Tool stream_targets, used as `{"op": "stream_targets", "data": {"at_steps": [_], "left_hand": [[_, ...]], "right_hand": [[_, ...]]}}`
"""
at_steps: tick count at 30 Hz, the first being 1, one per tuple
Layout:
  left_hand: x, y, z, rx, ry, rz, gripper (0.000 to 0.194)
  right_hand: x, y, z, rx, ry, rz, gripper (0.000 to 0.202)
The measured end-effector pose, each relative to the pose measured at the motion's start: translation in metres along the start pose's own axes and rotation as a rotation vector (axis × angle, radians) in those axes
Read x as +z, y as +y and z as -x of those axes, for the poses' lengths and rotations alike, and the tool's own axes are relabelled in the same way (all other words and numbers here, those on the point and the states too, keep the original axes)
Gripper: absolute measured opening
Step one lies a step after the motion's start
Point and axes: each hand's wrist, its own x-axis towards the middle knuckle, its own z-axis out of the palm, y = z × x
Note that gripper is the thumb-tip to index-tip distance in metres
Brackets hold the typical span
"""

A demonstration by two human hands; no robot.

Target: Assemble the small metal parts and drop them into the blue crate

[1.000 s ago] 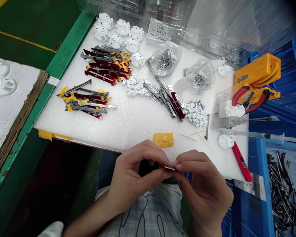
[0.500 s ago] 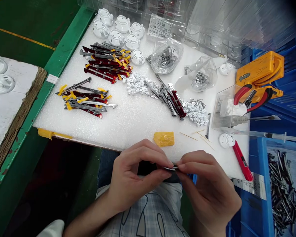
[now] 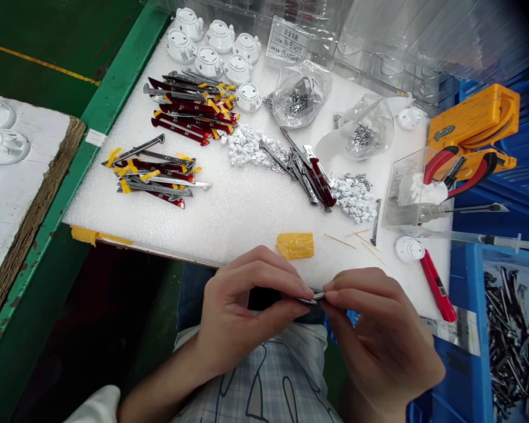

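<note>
Both hands meet just off the front edge of the white foam-topped table (image 3: 229,229). Thumb and fingers of my left hand (image 3: 251,305) pinch one end of a small silvery metal piece (image 3: 316,298). The fingertips of my right hand (image 3: 379,323) close on its other end, and most of the piece is hidden between the fingers. Just beyond the hands lies a yellow patch (image 3: 295,245) with a shiny blob on it. Thin yellowish sticks (image 3: 340,241) are to its right.
Dark red and grey blade-like parts (image 3: 194,108) with yellow tape lie at the left, below white cup-like pieces (image 3: 220,36). Small white parts (image 3: 355,200), plastic bags (image 3: 300,100), red-handled pliers (image 3: 441,164), a red marker (image 3: 438,285) and a blue bin (image 3: 480,329) are at the right.
My right hand has shifted slightly right, and a little more of the metal piece shows between the fingertips. The whole view has moved slightly.
</note>
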Motion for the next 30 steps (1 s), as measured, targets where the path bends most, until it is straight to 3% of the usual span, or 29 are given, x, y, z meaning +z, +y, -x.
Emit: {"op": "stream_targets", "data": {"at_steps": [9, 15, 23, 30], "left_hand": [[-0.002, -0.006, 0.001, 0.006, 0.023, -0.082, 0.014], [-0.014, -0.018, 0.003, -0.007, 0.032, -0.159, 0.014], [-0.017, -0.021, 0.012, -0.128, -0.04, -0.052, 0.015], [-0.015, -0.023, 0.008, -0.173, 0.015, -0.061, 0.017]], "right_hand": [[0.002, 0.004, -0.003, 0.04, -0.002, 0.05, 0.026], [-0.017, 0.029, -0.009, 0.126, 0.144, 0.302, 0.021], [-0.014, 0.067, -0.016, 0.024, -0.028, 0.563, 0.006], [-0.013, 0.053, -0.019, 0.13, 0.012, 0.416, 0.006]]}}
